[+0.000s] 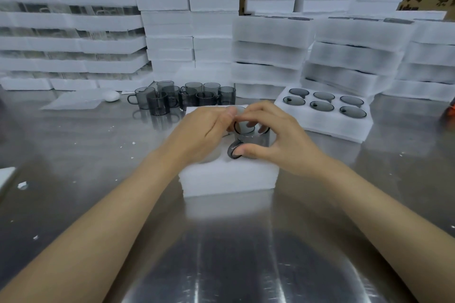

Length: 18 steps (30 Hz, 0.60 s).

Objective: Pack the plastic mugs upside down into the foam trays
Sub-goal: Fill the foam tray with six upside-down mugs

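Observation:
A white foam tray (229, 177) lies in the middle of the steel table. A smoky grey plastic mug (253, 139) stands in it, handle toward me. My right hand (278, 138) grips this mug, thumb on the handle and fingers over its top. My left hand (204, 130) touches the mug's far left edge with its fingertips and covers the tray's left side. Several more grey mugs (182, 97) stand upright in a cluster behind the tray.
A filled foam tray (327, 125) holding several upturned mugs sits at the right. Tall stacks of foam trays (270, 51) wall the back and left. A flat foam sheet (73, 101) and a small white object (111, 96) lie at the left. Foam crumbs dot the table.

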Available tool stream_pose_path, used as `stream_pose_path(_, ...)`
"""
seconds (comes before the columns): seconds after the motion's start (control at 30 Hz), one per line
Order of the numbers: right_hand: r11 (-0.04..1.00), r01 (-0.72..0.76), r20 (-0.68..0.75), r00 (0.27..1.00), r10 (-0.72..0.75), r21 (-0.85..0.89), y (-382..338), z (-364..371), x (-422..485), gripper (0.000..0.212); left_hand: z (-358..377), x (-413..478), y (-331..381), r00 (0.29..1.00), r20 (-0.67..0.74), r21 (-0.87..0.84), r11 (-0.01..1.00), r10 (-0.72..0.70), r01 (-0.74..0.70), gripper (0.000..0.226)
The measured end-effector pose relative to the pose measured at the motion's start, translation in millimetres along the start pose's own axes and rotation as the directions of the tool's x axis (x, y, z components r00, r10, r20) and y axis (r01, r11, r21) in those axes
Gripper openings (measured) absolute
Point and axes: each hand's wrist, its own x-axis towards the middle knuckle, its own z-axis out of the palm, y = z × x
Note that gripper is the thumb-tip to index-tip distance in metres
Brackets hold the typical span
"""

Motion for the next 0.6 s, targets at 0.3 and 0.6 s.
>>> stream_pose_path(0.3, 0.994, -0.105, 0.074, 0.992, 0.106, -0.018, -10.6, 4.0, -0.3, 0.04, 2.3, 0.5, -8.5, 0.998, -0.016, -0.059, 0.996, -0.065, 0.064, 0.067)
stream_pose_path(0.6, 0.965, -0.118, 0.181, 0.981, 0.076, 0.236, -5.7, 0.3, 1.9, 0.03, 2.7, 1.3, -9.2, 0.995, -0.021, -0.051, 0.994, -0.093, 0.092, 0.071)
